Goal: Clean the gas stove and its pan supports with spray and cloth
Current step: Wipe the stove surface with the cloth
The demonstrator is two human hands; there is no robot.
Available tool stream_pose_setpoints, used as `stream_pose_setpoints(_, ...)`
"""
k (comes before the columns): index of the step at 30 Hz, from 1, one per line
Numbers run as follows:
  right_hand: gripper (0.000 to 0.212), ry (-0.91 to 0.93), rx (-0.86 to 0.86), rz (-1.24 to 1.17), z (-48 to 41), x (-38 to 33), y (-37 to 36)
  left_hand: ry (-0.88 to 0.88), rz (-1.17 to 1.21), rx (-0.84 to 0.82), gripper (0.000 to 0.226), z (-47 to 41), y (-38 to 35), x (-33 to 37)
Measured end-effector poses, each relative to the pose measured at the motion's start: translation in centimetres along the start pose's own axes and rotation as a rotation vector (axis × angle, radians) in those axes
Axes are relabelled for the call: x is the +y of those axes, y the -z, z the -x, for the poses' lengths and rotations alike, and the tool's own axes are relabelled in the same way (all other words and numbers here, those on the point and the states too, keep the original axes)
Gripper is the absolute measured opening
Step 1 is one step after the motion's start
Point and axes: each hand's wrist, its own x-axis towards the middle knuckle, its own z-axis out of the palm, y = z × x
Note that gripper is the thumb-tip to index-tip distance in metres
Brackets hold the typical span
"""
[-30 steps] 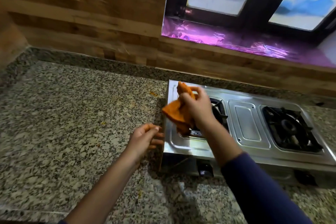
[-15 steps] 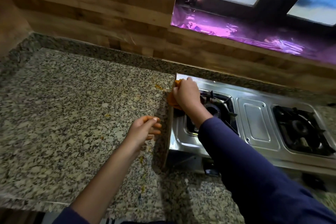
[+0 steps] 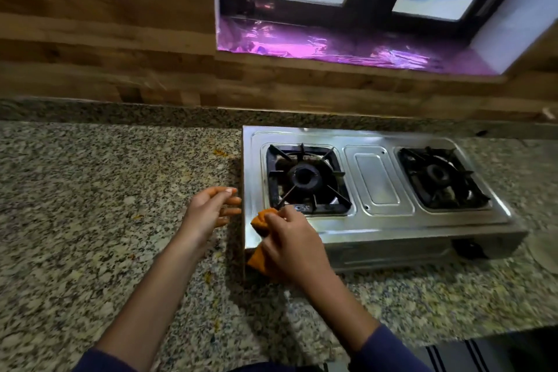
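Fingers [image 3: 282,217] of the right hand [image 3: 294,246] curl tight round an orange cloth [image 3: 262,219], clamping it against the near left corner of the gas stove [image 3: 377,180], where the steel top meets the front edge. Half a second ago that hand pressed the cloth at the far left corner of the stove, and a second ago it held the cloth up over the left burner; it has since come down the left side to the front. The left hand [image 3: 208,211] has stayed just beside the stove's left edge over the granite countertop [image 3: 90,190], its fingers [image 3: 230,199] loosely bent and slightly apart, holding nothing; whether it touches the counter cannot be told. The view now takes in the whole stove, with the left pan support [image 3: 335,174] and the right pan support [image 3: 471,174] both seated over their burners. Most of the cloth is hidden under the right hand: only a fold shows above the knuckles and another below the stove's corner. The stove's front panel is dark and partly covered by the right wrist, and a knob [image 3: 469,248] at its right end is hard to make out. Both forearms are cut off at the bottom edge, where dark blue sleeves begin.
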Motion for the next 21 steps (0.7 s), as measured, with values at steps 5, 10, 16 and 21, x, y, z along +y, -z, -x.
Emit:
stream_pose_setpoints(5, 0.029, -0.193, 0.125, 0.010, 2.1, 5.6, 2.3, -0.027, -0.018, -0.019, 0.014, 0.5, -0.8, 0.5)
stream_pose_setpoints(10, 0.032, -0.516, 0.250, 0.039, 3.5, 11.2, 4.9, -0.043, -0.036, -0.022, 0.016, 1.0, -0.8, 0.4)
stream_pose_setpoints(16, 0.031, -0.483, 0.371, -0.126, 3.4, 8.0, 6.0, -0.063, -0.045, -0.032, 0.013, 1.1, -0.7, 0.2)
stream_pose_setpoints(21, 0.033, -0.073, 0.190, -0.168, 1.8, -0.8, 2.1, -0.066, -0.035, -0.034, 0.013, 1.0, -1.3, 0.3)
